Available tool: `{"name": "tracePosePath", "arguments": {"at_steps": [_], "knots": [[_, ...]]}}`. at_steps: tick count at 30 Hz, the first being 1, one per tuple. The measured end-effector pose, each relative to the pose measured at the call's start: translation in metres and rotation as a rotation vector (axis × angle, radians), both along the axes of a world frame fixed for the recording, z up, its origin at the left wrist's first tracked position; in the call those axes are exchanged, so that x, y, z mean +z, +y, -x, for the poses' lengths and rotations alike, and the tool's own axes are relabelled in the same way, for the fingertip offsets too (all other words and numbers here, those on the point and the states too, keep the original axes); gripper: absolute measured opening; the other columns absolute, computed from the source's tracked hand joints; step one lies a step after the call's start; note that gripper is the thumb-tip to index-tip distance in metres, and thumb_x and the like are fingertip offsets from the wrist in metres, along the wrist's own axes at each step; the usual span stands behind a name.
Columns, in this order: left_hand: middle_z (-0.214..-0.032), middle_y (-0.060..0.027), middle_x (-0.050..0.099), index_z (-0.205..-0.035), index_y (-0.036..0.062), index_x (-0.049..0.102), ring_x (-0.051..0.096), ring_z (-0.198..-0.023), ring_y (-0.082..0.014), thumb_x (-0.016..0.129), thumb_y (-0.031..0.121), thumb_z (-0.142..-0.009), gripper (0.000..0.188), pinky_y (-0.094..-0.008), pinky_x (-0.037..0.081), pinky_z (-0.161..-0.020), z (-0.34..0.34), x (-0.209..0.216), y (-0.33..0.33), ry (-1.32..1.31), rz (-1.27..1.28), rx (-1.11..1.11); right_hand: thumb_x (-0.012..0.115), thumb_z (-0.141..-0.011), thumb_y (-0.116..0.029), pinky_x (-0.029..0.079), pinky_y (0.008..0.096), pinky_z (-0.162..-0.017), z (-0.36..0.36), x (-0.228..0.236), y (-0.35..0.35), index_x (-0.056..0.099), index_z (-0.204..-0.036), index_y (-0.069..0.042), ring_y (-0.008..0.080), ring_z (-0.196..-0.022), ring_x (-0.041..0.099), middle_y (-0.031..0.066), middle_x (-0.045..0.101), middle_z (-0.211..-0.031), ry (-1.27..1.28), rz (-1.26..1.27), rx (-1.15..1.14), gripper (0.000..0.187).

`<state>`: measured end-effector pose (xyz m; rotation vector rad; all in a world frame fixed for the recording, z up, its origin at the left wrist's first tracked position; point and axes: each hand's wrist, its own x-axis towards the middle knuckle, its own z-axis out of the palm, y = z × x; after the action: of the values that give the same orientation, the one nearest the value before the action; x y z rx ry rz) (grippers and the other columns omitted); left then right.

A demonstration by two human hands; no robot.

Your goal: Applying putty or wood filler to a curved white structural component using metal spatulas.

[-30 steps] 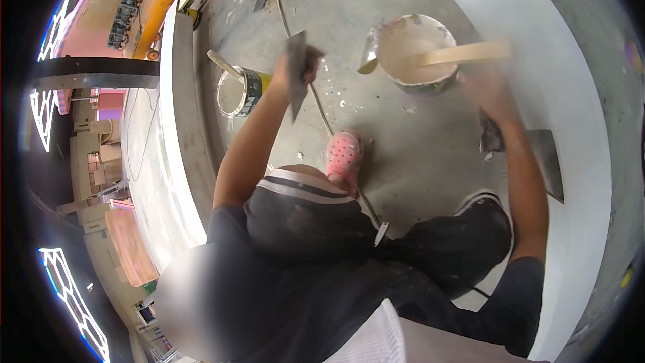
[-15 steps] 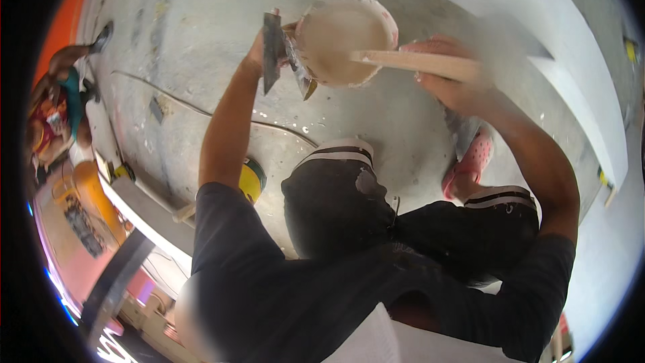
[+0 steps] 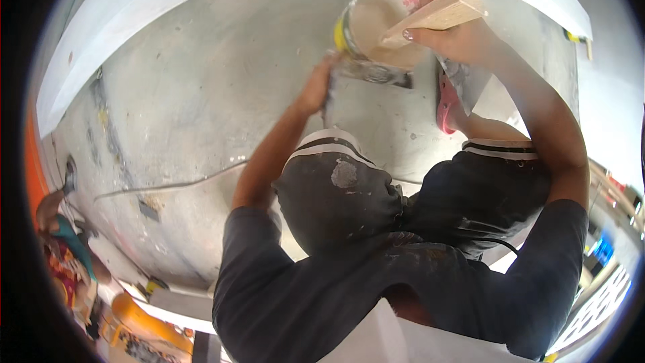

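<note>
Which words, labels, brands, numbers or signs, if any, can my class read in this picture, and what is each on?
None can be read.
Bucket: its yellow side is too blurred to show any wording.
Dark pants: pale marks, too faint to tell whether they are letters.

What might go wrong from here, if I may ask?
The bucket might tip if bumped, since the left hand is right beside it. Beige paste could drip if the right hand swings the wooden stick away from the bucket's mouth. Any spill might reach the pink clog nearby.
</note>
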<state>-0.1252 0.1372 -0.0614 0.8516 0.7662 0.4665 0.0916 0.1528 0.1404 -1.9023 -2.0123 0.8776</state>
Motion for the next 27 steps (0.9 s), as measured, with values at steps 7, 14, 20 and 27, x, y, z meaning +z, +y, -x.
{"name": "tracePosePath", "arguments": {"at_steps": [7, 14, 20, 27], "knots": [[-0.111, -0.0194, 0.053, -0.113, 0.0049, 0.051, 0.050, -0.101, -0.0317, 0.025, 0.052, -0.088, 0.059, -0.0347, 0.035, -0.090, -0.108, 0.011, -0.049, 0.020, -0.563, -0.943, 0.059, -0.076, -0.011, 0.044, 0.0267, -0.069, -0.102, 0.009, -0.052, 0.057, -0.106, -0.010, 0.0133, -0.078, 0.055, 0.0040, 0.060, -0.091, -0.108, -0.162, -0.104, 0.030], [-0.096, -0.0129, 0.061, -0.104, 0.0016, 0.057, 0.055, -0.086, -0.0213, 0.042, 0.034, -0.087, 0.040, -0.0288, 0.041, -0.081, -0.005, -0.017, -0.007, 0.398, -0.281, -0.651, 0.063, -0.076, -0.015, 0.045, 0.0256, -0.065, -0.114, 0.043, -0.094, 0.060, -0.102, -0.005, 0.0132, -0.072, 0.058, 0.0073, 0.063, -0.090, -0.097, -0.238, -0.265, 0.028], [-0.078, -0.0099, 0.059, -0.088, -0.0001, 0.057, 0.053, -0.073, -0.0178, 0.045, 0.039, -0.084, 0.041, -0.0307, 0.042, -0.069, 0.026, 0.068, 0.056, 0.870, -0.558, -0.444, 0.066, -0.074, -0.022, 0.046, 0.0273, -0.064, -0.126, 0.023, -0.072, 0.063, -0.094, -0.007, 0.0176, -0.068, 0.058, 0.0086, 0.064, -0.081, 0.115, -0.234, -0.277, 0.025], [-0.086, -0.0082, 0.059, -0.094, -0.0013, 0.054, 0.054, -0.076, -0.0168, 0.059, 0.018, -0.078, 0.025, -0.0288, 0.044, -0.071, -0.018, 0.116, 0.090, 0.739, -0.326, -0.382, 0.063, -0.073, -0.040, 0.041, 0.0283, -0.067, -0.245, -0.025, -0.124, 0.056, -0.099, 0.001, 0.0134, -0.073, 0.051, 0.0060, 0.054, -0.075, 0.160, 0.182, -0.258, 0.049]]}}
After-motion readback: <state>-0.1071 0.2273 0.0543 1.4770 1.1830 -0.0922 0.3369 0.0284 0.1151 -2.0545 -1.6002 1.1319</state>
